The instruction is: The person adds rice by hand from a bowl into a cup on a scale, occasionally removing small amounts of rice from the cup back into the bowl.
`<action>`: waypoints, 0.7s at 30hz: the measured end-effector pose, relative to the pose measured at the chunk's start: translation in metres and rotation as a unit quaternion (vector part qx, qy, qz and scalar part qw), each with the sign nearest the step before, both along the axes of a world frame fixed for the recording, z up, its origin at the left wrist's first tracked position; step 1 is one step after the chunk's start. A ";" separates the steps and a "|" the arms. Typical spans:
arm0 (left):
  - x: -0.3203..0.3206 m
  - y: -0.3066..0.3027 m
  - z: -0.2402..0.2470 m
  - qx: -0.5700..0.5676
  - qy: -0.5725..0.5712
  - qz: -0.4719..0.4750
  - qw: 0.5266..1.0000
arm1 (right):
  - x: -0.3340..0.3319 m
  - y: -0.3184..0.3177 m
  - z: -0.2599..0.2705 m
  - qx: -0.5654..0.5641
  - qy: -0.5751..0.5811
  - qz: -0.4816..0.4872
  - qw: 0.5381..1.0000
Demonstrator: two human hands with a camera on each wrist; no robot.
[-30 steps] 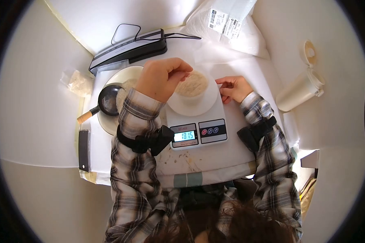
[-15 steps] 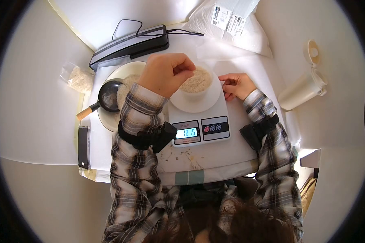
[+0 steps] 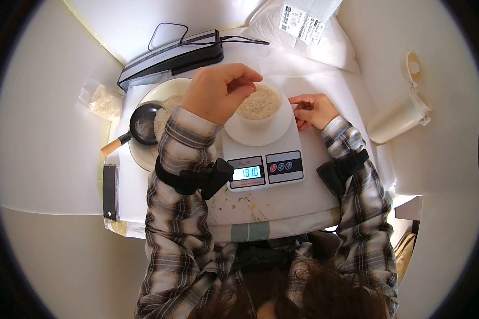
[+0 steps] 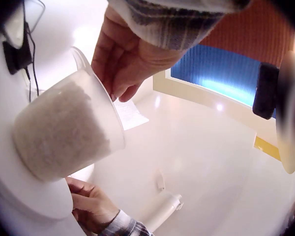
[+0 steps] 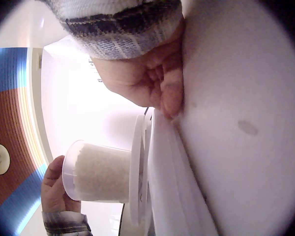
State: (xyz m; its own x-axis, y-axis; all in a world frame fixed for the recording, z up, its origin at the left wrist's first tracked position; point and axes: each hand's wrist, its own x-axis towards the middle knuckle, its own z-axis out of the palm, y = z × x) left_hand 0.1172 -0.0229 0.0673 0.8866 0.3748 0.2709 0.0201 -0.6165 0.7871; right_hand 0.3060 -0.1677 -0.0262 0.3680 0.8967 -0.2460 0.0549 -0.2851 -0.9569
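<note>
A clear plastic cup [image 4: 115, 130] filled with rice [image 3: 259, 105] stands on the round white platform of a kitchen scale [image 3: 294, 142]. The scale's lit display [image 3: 247, 173] reads 181.0. Over the cup's left rim hangs my left hand [image 3: 214, 94], its fingers curled toward the thumb; I cannot tell whether grains are between them. At the scale's right edge, my right hand [image 3: 318, 111] holds the white body's side with curled fingers, fingertips [image 5: 172, 103] right at its corner in the right wrist view.
Left of the scale, a large bowl [image 3: 138, 150] of rice holds a small black ladle [image 3: 143, 125] with a wooden handle. Behind are a bag sealer [image 3: 175, 56] and a big white bag [image 3: 303, 40]. A small rice bag [image 3: 104, 102] lies left; an open cream bottle [image 3: 396, 119] is at right.
The display has gone from 181.5 to 181.0. My left thumb and index finger have parted slightly above the cup. My right hand stays at the scale's edge, and the head view has shifted slightly.
</note>
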 end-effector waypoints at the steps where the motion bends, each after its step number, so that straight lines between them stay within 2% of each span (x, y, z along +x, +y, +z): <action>1: 0.001 0.000 -0.001 0.017 -0.028 -0.007 0.999 | 0.000 0.000 0.000 0.000 0.002 0.001 1.000; 2: 0.001 0.000 -0.001 0.033 -0.057 -0.015 0.998 | 0.000 0.000 0.000 0.001 0.004 0.003 1.000; 9: 0.001 -0.001 0.002 0.073 -0.066 -0.033 0.995 | 0.001 0.000 -0.001 -0.004 0.000 0.001 1.000; 14: -0.001 0.000 0.004 0.020 -0.036 -0.055 0.998 | 0.000 0.000 0.000 -0.009 -0.006 0.000 1.000; 18: -0.001 -0.001 0.006 0.028 -0.032 -0.051 0.998 | 0.000 0.000 0.000 -0.011 -0.009 -0.001 1.000; 20: -0.002 -0.003 0.007 -0.044 -0.019 -0.042 0.998 | 0.000 0.000 0.000 -0.008 -0.007 0.001 1.000; 21: -0.002 -0.004 0.007 -0.045 -0.019 -0.042 0.998 | 0.000 0.000 0.001 -0.008 -0.007 0.001 1.000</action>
